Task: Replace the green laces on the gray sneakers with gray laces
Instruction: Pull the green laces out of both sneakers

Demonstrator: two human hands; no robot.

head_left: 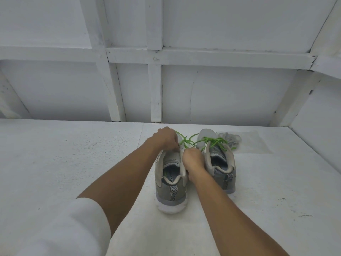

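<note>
2 pinches on green laces (186,142): left hand (165,140), right hand (192,159), atop left sneaker (169,189)

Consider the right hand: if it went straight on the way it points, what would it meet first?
Probably the left hand, which sits just ahead of the right hand over the near sneaker, both holding the green lace. Depth is unclear, so it might brush the lace first.

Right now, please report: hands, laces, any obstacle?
Left hand grips left sneaker, right hand pinches green laces. Laces loose, not out yet. Gray laces wait beyond right sneaker. Nothing blocks.
</note>
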